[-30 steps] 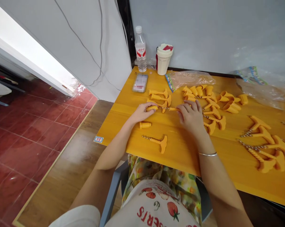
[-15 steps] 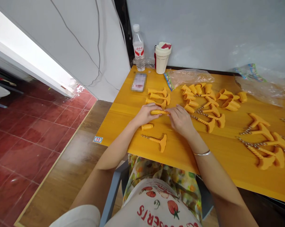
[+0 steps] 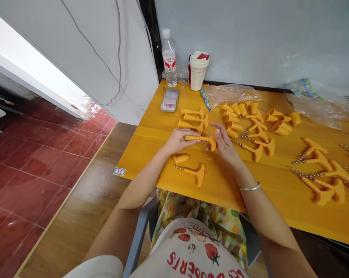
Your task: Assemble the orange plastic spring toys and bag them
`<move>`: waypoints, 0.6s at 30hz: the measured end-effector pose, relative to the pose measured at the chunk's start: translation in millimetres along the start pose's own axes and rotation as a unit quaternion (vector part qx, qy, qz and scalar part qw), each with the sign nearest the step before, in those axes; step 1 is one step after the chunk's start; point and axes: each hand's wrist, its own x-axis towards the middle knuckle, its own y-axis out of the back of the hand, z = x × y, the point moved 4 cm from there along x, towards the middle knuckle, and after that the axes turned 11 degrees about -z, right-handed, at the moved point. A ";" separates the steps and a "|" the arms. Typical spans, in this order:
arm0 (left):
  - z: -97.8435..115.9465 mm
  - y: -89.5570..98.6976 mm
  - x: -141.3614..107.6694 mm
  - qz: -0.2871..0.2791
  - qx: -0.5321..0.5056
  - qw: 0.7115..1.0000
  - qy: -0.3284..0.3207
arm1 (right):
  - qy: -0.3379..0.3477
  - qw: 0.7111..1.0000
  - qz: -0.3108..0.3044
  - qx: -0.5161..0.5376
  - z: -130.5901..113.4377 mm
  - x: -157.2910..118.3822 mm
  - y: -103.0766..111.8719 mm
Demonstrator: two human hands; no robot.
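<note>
A yellow T-handled corkscrew (image 3: pixel 203 138) lies across my left hand (image 3: pixel 178 141), which is closed around the ribbed sleeve (image 3: pixel 191 138) covering its screw end. The T-shaped handle points right. Close beside that handle, my right hand (image 3: pixel 225 144) is open with its fingers apart; whether a fingertip touches the handle is hard to see. Below my left hand, one loose ribbed sleeve (image 3: pixel 181 159) rests on the table, with a bare T-handled corkscrew (image 3: pixel 193 173) just in front of it. Beyond my left hand lie several sleeved corkscrews (image 3: pixel 193 119).
Loose sleeves (image 3: pixel 235 110) and bare corkscrews (image 3: pixel 259 135) are piled right of my hands; another pile (image 3: pixel 324 170) lies farther right. Plastic bags (image 3: pixel 232 94), a phone (image 3: pixel 169 101), a bottle (image 3: pixel 169 61) and a cup (image 3: pixel 198 73) are at the back of the table (image 3: pixel 142 143).
My right hand has loosened from the corkscrew's handle and its fingers have spread, so the handle now shows. My left hand stays closed on the sleeve.
</note>
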 end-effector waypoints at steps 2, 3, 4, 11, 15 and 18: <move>-4.0 3.1 0.1 0.031 -0.032 0.999 0.025 | 0.094 0.981 0.033 -0.168 -8.5 -2.7 8.9; -5.5 3.8 0.1 0.038 -0.041 0.998 0.033 | 0.134 0.960 0.024 -0.245 -11.4 -4.0 9.6; -6.4 3.9 -0.1 0.040 -0.044 0.998 0.035 | 0.157 0.940 0.003 -0.304 -12.3 -4.7 8.1; -1.0 -2.6 -2.7 -0.011 0.086 0.994 -0.063 | -0.037 0.993 -0.051 -0.101 5.1 -0.6 -11.5; -2.4 -2.8 -1.9 -0.012 0.113 0.991 -0.064 | -0.088 0.995 -0.049 -0.004 6.5 -1.5 -10.9; -3.0 0.0 -1.8 0.022 0.087 0.994 -0.062 | -0.008 0.978 0.035 -0.204 -2.2 -3.6 6.0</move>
